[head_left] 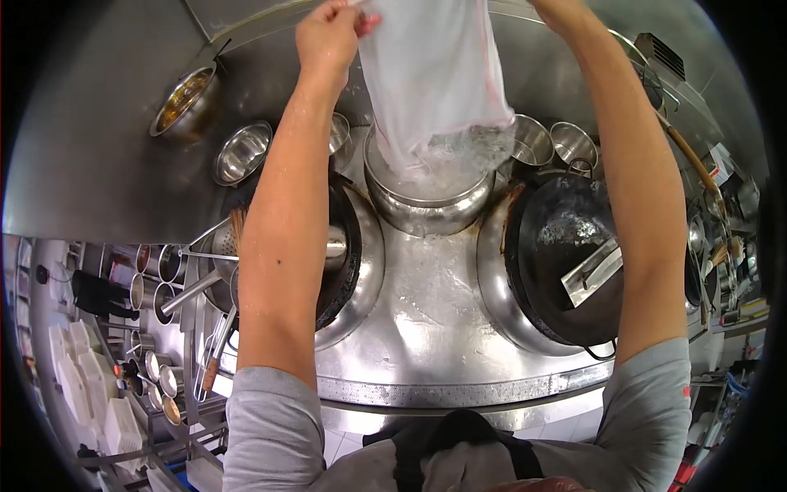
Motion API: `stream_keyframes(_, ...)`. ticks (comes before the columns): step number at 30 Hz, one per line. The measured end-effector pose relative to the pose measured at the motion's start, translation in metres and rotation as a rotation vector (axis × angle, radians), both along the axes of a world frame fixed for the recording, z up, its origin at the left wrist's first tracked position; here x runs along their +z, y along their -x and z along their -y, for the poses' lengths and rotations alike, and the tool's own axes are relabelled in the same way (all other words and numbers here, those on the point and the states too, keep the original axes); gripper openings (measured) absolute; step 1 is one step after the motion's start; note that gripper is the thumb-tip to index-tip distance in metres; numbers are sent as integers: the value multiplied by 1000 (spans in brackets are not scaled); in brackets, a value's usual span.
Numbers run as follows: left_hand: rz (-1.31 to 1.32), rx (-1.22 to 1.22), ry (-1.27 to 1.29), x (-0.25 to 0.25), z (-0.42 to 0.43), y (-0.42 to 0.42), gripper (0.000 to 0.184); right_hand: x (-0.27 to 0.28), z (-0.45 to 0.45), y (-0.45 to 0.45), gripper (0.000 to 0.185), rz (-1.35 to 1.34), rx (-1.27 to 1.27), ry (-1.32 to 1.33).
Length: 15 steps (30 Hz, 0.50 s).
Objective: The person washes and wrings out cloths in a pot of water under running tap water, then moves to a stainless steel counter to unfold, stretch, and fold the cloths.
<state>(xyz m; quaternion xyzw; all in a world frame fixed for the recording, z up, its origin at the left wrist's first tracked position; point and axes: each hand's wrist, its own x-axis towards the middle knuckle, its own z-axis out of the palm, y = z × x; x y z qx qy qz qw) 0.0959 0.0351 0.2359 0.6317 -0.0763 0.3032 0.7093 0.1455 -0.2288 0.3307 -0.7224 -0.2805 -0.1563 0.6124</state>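
Observation:
My left hand [329, 39] is raised at the top of the view, its fingers pinched on the upper left corner of a white cloth [430, 70] with thin reddish edging. The cloth hangs down over a round steel pot [430, 215] set in the middle of the steel range. Water splashes or streams around its lower end, above the pot's mouth. Of my right hand [557, 10], only the part near the wrist shows at the top edge, right of the cloth; its fingers are out of view.
A black wok [566, 238] with a metal tool [592, 273] in it sits right of the pot. Another wok [348, 271] is partly behind my left forearm. Steel bowls [243, 153] line the back. Pans, ladles and white containers [82, 361] stand at left.

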Motion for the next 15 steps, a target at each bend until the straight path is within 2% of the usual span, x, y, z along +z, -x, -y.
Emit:
stream_keyframes(1, 68, -19, 60, 11, 3, 1, 12, 14, -8, 13, 29, 56, -58, 33)
stream_keyframes(2, 134, -38, 119, 16, 6, -1, 12, 9, -18, 26, 28, 241, -140, 73)
stream_keyframes(3, 96, -20, 75, 13, 8, -3, 9, -2, -28, 40, 27, 422, -221, 114)
stream_keyframes(5, 32, -37, -75, -12, 14, -3, 8, -29, -36, 28, 34, 452, -333, 565)
stream_keyframes(6, -2, -42, -149, -32, 16, -3, 8, -52, -39, 9, 42, 287, -354, 969)
stream_keyframes(8, -138, -235, -133, -91, 16, -10, 7, -150, -61, -12, 24, 758, -77, 566)
stream_keyframes(10, -305, -271, -424, -155, 5, -9, 17, -221, -76, -6, 19, 262, -96, 910)
stream_keyframes(11, -450, -180, -601, -176, 4, 0, 24, -272, -83, -12, 19, 239, -180, 957)
stream_keyframes(12, -594, -85, -777, -195, 5, 9, 31, -313, -90, -17, 19, 85, -150, 1145)
stream_keyframes(14, -581, -23, -1045, -256, 0, 5, 42, -386, -93, -18, 18, 83, -43, 1210)
stream_keyframes(15, -657, -92, -1085, -266, 3, 10, 42, -398, -94, -5, 19, 21, -86, 1210)
